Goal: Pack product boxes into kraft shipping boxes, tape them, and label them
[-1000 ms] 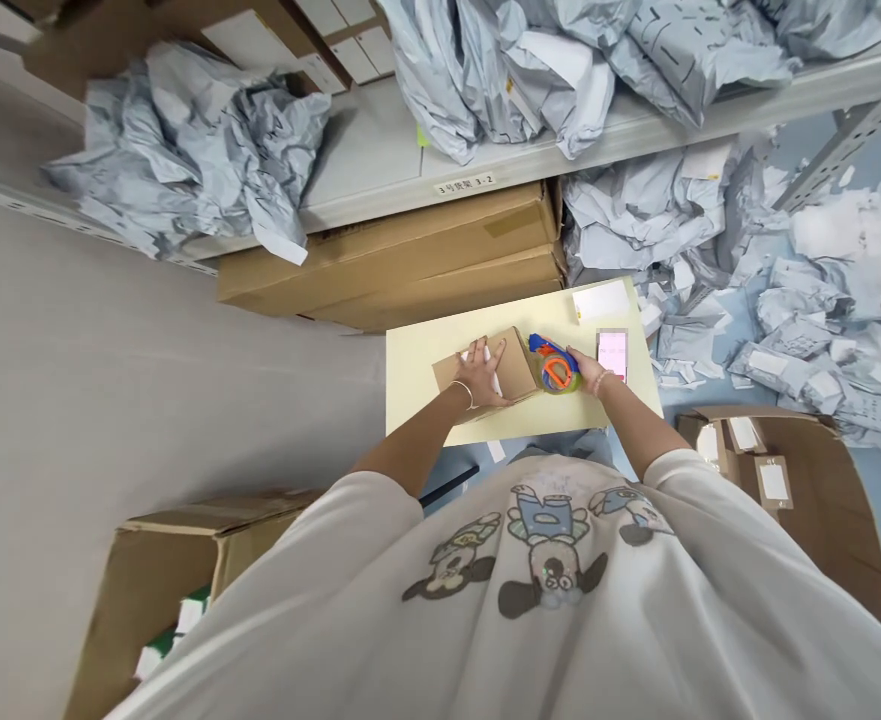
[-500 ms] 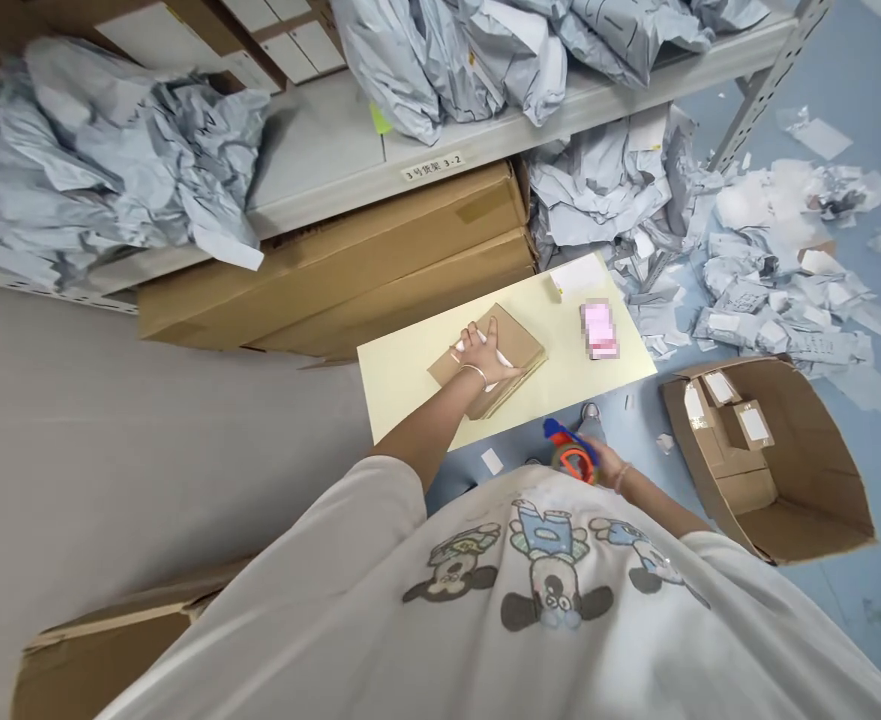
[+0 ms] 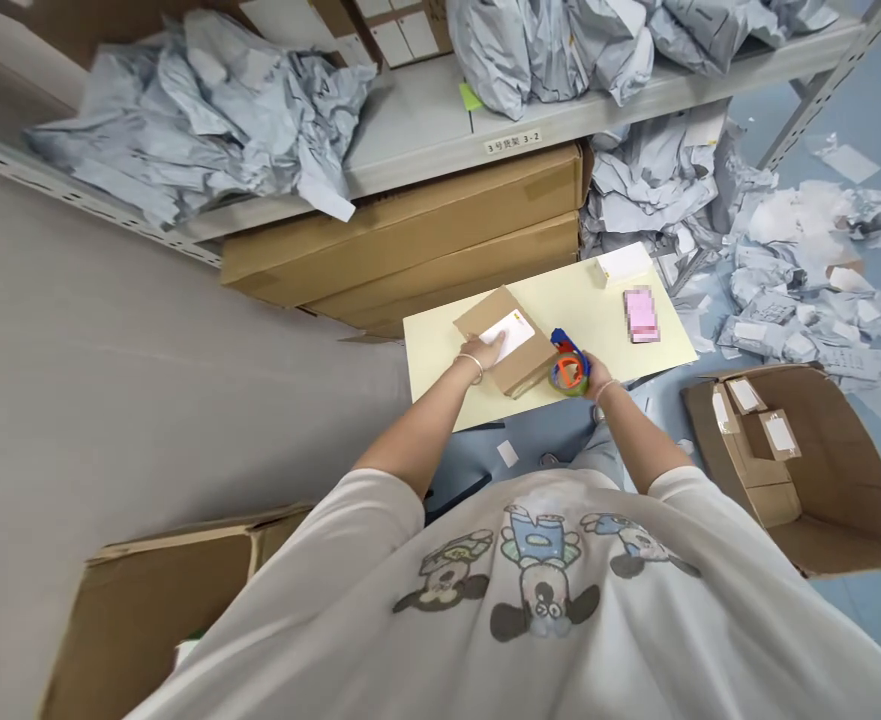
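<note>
A flat brown cardboard box (image 3: 524, 372) lies on a small pale yellow table (image 3: 434, 365), with a white label (image 3: 516, 334) on its top face. My left hand (image 3: 487, 351) rests on the box from the left, its fingers laid out over the label's lower left part. Just off the box's right corner, my right hand (image 3: 599, 378) grips a blue and orange tape dispenser (image 3: 569, 370) loaded with a roll of tape. Whether the dispenser touches the box I cannot tell.
A white stack of labels (image 3: 624, 264) and a pink blurred item (image 3: 642, 315) sit on the table's right. An open carton (image 3: 845, 490) stands on the floor at right. Behind, a metal shelf (image 3: 425, 150) bears grey mailing bags (image 3: 260, 120); long cartons (image 3: 440, 235) lie under it.
My right hand has brought the tape dispenser up from beside my body to the box's right corner. My left hand has shifted to the label's left side, uncovering most of it. The view has shifted.
</note>
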Demonstrator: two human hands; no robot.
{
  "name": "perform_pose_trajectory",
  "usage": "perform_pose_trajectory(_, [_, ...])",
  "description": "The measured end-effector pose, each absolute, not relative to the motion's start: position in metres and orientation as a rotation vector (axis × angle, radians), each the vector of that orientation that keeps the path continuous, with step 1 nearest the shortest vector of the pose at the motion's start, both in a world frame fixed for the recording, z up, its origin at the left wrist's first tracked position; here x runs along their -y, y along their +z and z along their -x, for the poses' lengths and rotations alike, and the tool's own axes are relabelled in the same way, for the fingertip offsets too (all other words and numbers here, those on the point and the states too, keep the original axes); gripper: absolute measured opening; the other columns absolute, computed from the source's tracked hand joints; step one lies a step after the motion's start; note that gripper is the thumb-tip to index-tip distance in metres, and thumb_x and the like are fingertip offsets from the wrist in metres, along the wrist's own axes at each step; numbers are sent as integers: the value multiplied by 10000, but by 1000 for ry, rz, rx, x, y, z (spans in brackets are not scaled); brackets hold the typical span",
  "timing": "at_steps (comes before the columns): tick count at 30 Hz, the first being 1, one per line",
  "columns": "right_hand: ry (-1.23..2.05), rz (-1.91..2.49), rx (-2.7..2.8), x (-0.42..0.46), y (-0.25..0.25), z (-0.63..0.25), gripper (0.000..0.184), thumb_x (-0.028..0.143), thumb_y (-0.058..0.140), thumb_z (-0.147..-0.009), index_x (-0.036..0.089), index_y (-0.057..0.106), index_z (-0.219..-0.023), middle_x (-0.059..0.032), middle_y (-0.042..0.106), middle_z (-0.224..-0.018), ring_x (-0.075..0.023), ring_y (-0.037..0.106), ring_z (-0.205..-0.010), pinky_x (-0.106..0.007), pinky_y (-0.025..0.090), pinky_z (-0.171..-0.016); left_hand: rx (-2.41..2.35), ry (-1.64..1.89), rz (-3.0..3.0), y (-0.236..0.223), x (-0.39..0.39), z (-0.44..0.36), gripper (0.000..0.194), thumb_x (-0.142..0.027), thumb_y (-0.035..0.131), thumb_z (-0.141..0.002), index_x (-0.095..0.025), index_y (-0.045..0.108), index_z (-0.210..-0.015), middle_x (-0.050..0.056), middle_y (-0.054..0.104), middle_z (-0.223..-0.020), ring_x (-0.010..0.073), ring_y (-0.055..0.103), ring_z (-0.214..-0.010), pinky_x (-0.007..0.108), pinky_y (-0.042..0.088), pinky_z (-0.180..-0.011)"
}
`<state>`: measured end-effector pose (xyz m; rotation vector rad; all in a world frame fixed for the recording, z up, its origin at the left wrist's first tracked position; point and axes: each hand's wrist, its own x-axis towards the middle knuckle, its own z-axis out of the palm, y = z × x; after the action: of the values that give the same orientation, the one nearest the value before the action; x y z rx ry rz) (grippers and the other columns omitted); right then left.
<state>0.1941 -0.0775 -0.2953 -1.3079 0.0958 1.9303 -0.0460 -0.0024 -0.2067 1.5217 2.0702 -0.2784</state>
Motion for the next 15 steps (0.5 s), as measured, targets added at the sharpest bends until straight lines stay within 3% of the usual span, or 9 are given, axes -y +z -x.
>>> perform_pose_trajectory(2, [1973,1372,4,61,-288,-217,427,476,389,-1021,177,688,-958,-74,752,-801,-223,707,-779,-360,596,-819,-1902,-335,-1679,-205,30,56,913,-768,379,-912,-116,485,-1542,175,596,-1486,345,586,-1349,387,493,-1094])
perform_pose_trajectory(4, [2031,1427,65,49,-279,-234,384,439,429,-1016,162,689,-957,-82,752,-796,-227,709,-771,-366,599,-798,-1743,-452,-1797,-202,49,62,933,-793,550,-821,-181,523,-1524,142,615,-1475,350,564,-1373,373,469,-1124])
perform_pose_trajectory(6, [2096,1487,91,41,-270,-244,346,398,465,-1009,141,692,-967,-97,751,-788,-232,710,-763,-373,603,-770,-1705,-560,-1919,-197,53,64,1170,-818,715,-657,-193,411,-1599,173,504,-1576,418,448,-1459,464,393,-1190])
perform_pose_trajectory(8, [2133,1545,104,36,-263,-248,334,383,487,-1007,124,694,-966,-112,745,-770,-238,708,-743,-380,605,-742,-1630,-622,-2107,-194,43,60,1427,-807,806,-530,-184,216,-1670,209,253,-1705,485,192,-1563,600,212,-1249])
perform_pose_trajectory(11, [2111,1625,151,32,-258,-251,299,362,524,-1002,128,695,-928,-107,721,-700,-237,690,-685,-384,607,-715,-1207,-622,-2345,-196,12,48,1515,-764,836,-492,-245,63,-1687,150,15,-1757,444,-109,-1592,660,-24,-1240])
perform_pose_trajectory(15, [2051,1692,245,25,-264,-257,223,328,613,-962,148,691,-857,-73,671,-591,-228,655,-608,-379,603,-677,-963,-530,-2398,-209,-24,35,1537,-697,849,-467,-274,6,-1681,147,70,-1755,391,-28,-1612,611,22,-1255])
